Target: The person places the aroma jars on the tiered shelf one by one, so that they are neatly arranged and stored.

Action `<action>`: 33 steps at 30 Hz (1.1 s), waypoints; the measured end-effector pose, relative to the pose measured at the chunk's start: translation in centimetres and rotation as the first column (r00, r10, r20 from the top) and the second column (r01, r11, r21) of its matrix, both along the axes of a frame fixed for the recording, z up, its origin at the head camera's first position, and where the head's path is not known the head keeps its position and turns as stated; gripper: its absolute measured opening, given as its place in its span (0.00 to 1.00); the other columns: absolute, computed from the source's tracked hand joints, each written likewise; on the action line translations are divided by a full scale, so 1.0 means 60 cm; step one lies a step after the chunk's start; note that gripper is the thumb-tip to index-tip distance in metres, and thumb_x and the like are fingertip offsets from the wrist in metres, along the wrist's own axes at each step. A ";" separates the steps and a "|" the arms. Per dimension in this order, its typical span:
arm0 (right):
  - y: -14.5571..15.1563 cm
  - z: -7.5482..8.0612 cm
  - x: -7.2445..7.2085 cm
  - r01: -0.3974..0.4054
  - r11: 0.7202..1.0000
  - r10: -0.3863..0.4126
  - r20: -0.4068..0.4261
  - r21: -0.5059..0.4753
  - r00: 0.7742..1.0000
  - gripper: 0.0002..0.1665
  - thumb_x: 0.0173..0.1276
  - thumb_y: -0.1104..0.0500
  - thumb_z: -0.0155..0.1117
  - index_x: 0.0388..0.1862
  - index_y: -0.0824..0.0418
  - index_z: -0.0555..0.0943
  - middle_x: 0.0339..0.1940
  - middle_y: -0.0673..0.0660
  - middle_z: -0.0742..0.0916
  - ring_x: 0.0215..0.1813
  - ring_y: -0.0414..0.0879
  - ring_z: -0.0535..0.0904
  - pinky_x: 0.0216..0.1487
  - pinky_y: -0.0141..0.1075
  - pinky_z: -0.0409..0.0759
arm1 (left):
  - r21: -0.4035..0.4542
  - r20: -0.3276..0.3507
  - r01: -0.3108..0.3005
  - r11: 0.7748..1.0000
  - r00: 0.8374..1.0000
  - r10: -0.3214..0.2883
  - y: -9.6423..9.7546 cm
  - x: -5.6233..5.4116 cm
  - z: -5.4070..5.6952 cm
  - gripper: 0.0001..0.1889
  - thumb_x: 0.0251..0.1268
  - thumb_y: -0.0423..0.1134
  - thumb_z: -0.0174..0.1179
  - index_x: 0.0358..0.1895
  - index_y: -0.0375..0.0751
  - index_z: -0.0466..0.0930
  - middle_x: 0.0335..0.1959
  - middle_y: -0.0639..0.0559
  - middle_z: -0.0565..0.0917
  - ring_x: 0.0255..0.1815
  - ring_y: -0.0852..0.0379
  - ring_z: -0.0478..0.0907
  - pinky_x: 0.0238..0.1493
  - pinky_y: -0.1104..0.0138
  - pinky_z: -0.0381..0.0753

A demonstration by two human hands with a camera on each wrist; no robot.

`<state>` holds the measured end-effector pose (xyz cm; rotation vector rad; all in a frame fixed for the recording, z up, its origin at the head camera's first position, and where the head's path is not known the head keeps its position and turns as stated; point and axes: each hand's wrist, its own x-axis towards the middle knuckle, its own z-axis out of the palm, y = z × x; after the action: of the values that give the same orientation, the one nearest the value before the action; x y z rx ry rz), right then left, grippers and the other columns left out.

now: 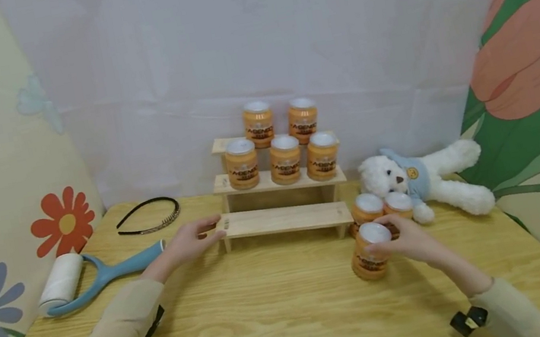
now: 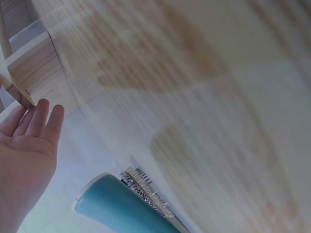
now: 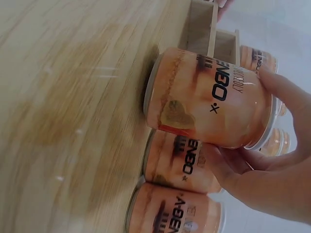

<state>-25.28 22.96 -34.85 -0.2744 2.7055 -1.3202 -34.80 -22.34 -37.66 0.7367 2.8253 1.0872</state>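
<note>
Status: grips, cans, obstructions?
Right grip holds orange cylindrical white-lidded can. Left grip at left end of lowest pale wooden shelf. Two matching cans close behind held can; shelf's front side unobstructed.

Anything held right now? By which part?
Yes: right hand holds the nearest orange can by its sides near the top, between thumb and fingers. Left hand is at the end of the lowest shelf; can't tell if it grips.

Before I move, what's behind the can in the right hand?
Behind the held can: two orange cans, then a plush bear. In the head view, those cans' lower sides are mostly covered.
</note>
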 end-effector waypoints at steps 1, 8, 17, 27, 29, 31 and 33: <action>-0.003 0.000 -0.001 -0.003 1.000 0.003 -0.008 -0.002 1.000 0.40 0.57 0.47 0.71 0.62 0.66 0.68 0.55 0.64 0.78 0.50 0.50 0.77 0.42 0.36 0.81 | 0.000 0.003 -0.001 1.000 1.000 0.001 0.000 0.000 0.000 0.33 0.69 0.51 0.53 0.69 0.32 0.60 0.68 0.35 0.65 0.66 0.36 0.65 0.64 0.49 0.71; -0.035 0.010 -0.013 0.010 1.000 -0.009 -0.080 0.016 0.997 0.39 0.55 0.45 0.72 0.61 0.63 0.72 0.51 0.61 0.81 0.47 0.47 0.78 0.40 0.33 0.80 | 0.008 0.006 -0.009 1.000 1.000 0.009 0.000 -0.001 0.000 0.33 0.69 0.50 0.53 0.69 0.32 0.60 0.68 0.35 0.65 0.66 0.36 0.65 0.64 0.48 0.70; -0.095 0.032 -0.027 -0.011 0.992 -0.003 -0.109 -0.128 0.994 0.37 0.54 0.48 0.73 0.61 0.60 0.74 0.50 0.61 0.83 0.47 0.49 0.81 0.41 0.36 0.84 | 0.007 -0.009 -0.004 1.000 1.000 0.004 0.001 0.000 -0.001 0.33 0.69 0.50 0.53 0.68 0.30 0.60 0.68 0.34 0.65 0.65 0.35 0.66 0.63 0.47 0.70; -0.153 0.048 -0.058 -0.059 0.973 0.030 -0.130 -0.222 0.991 0.40 0.53 0.48 0.74 0.63 0.56 0.72 0.55 0.60 0.81 0.52 0.52 0.80 0.45 0.40 0.84 | 0.018 0.008 -0.009 1.000 1.000 0.009 0.003 0.002 0.002 0.33 0.69 0.49 0.53 0.69 0.32 0.60 0.68 0.35 0.65 0.66 0.37 0.66 0.64 0.48 0.70; -0.166 0.049 -0.063 -0.073 0.967 0.042 -0.132 -0.244 0.990 0.39 0.53 0.49 0.74 0.63 0.56 0.72 0.54 0.60 0.81 0.52 0.52 0.80 0.45 0.39 0.84 | 0.014 0.008 -0.014 1.000 1.000 0.013 0.003 0.002 0.002 0.33 0.69 0.50 0.53 0.69 0.32 0.60 0.68 0.35 0.65 0.65 0.37 0.66 0.64 0.49 0.71; -0.179 0.050 -0.069 -0.083 0.963 0.049 -0.137 -0.257 0.989 0.38 0.53 0.49 0.74 0.62 0.55 0.72 0.54 0.59 0.81 0.52 0.51 0.80 0.45 0.38 0.85 | 0.010 0.007 -0.014 1.000 1.000 0.014 0.002 0.001 0.000 0.33 0.69 0.50 0.53 0.69 0.32 0.60 0.68 0.35 0.65 0.65 0.36 0.66 0.63 0.48 0.71; -0.192 0.051 -0.074 -0.089 0.961 0.052 -0.145 -0.262 0.988 0.38 0.53 0.50 0.74 0.63 0.55 0.73 0.54 0.59 0.81 0.51 0.50 0.80 0.44 0.38 0.84 | 0.007 0.006 -0.015 1.000 1.000 0.015 0.003 0.001 -0.001 0.33 0.69 0.51 0.53 0.69 0.32 0.60 0.67 0.34 0.65 0.65 0.36 0.66 0.63 0.48 0.71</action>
<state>-29.75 11.43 -31.78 -0.5003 2.5889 -1.7055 -34.76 -22.17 -37.72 0.7120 2.8281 1.1006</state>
